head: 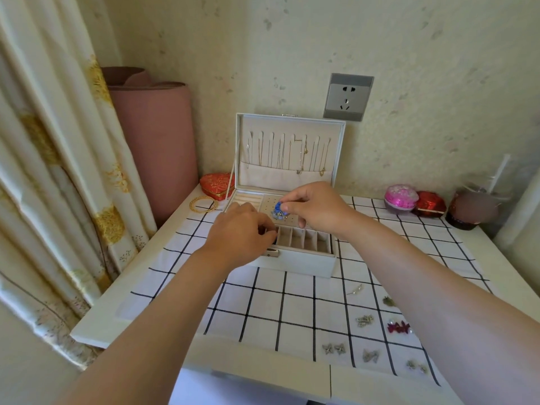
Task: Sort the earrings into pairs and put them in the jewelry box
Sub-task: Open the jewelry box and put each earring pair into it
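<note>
An open white jewelry box [304,264] stands mid-table, lid up with necklaces hanging inside. My right hand [315,207] pinches a blue flower earring [280,211] over the box's perforated earring panel [270,204]. My left hand [242,233] rests on the box's front left corner, fingers curled; what they hold is hidden. On the checked cloth at the front right lie several earring pairs: silver butterflies [334,348], a silver pair [364,320], a dark red pair [398,327], a greyish pair [370,355], small ones [416,366], a greenish piece [388,301] and a thin one [355,289].
Gold bangles [203,204] and a red heart-shaped box [217,185] lie left of the jewelry box. A pink roll [157,141] and a curtain [52,171] stand at the left. At the back right are a pink round box [401,198], a red box [431,203] and a dark jar [470,210].
</note>
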Available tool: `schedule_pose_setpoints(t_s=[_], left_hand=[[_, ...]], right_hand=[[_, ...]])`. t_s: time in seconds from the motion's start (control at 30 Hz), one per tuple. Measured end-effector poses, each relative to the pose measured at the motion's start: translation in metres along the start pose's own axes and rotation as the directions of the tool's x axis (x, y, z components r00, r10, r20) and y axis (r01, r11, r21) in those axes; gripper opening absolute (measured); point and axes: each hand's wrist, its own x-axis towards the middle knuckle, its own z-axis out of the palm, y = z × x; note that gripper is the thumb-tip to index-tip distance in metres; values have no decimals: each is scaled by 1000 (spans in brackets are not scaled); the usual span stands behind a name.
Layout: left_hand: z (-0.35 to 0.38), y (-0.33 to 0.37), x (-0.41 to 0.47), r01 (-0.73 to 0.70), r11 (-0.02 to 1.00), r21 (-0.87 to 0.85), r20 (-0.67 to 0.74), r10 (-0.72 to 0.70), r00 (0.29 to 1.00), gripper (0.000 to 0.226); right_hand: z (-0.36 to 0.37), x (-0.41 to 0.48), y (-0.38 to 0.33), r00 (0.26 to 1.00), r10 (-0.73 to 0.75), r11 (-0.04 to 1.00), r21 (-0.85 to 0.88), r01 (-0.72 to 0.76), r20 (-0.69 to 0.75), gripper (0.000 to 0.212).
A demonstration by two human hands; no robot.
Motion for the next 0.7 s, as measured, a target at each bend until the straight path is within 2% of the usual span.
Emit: schedule_pose_setpoints(t_s=[0.2,0.27,0.43,0.57,0.7], left_hand=[[-8,-3,3,21,999,-44,71,-18,997,14],[-10,-3,0,14,998,-67,87,-8,996,19],[-16,-15,-8,95,987,-131,36,-91,995,18],[-12,-21,-15,-43,988,-147,94,58,994,21],[-9,-20,-16,-120,992,-25,77,122,990,27]], right_hand=[[7,0,1,992,-46,989,-133,62,120,13],[9,0,-2,982,-82,971,-207,117,168,14],[9,-4,-5,970,-131,907,-370,201,206,14],[13,-6,-9,973,-176,838,-495,228,150,7],[19,-6,-10,971,-185,783,-574,239,153,9]])
